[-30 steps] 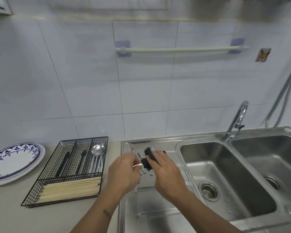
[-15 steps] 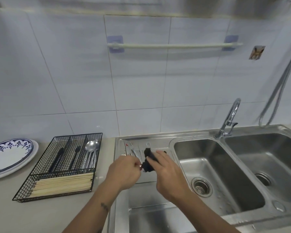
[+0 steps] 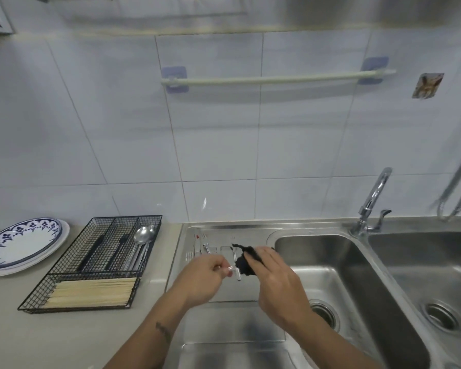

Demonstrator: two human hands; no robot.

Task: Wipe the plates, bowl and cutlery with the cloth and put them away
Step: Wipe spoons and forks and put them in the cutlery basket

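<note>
My left hand (image 3: pixel 204 278) pinches the handle of a thin metal piece of cutlery (image 3: pixel 229 268) over the steel drainboard (image 3: pixel 224 328). My right hand (image 3: pixel 273 278) holds a dark cloth (image 3: pixel 244 263) bunched around the cutlery's far end, which is hidden inside it. Several more pieces of cutlery (image 3: pixel 206 247) lie on the drainboard behind my hands. A black wire cutlery tray (image 3: pixel 96 259) on the counter holds spoons (image 3: pixel 143 235), dark-handled cutlery and pale chopsticks (image 3: pixel 91 292). Stacked plates (image 3: pixel 22 245), the top one white with a blue rim pattern, sit at the far left.
A double steel sink (image 3: pixel 343 275) lies right of the drainboard, with a chrome tap (image 3: pixel 373 201) behind it and a hose (image 3: pixel 458 187) at the right edge. A white towel rail (image 3: pixel 277 79) is fixed to the tiled wall.
My hands keep the same grip on cutlery and cloth; the cloth has slid slightly along the cutlery. The view has shifted a little upward and sideways.
</note>
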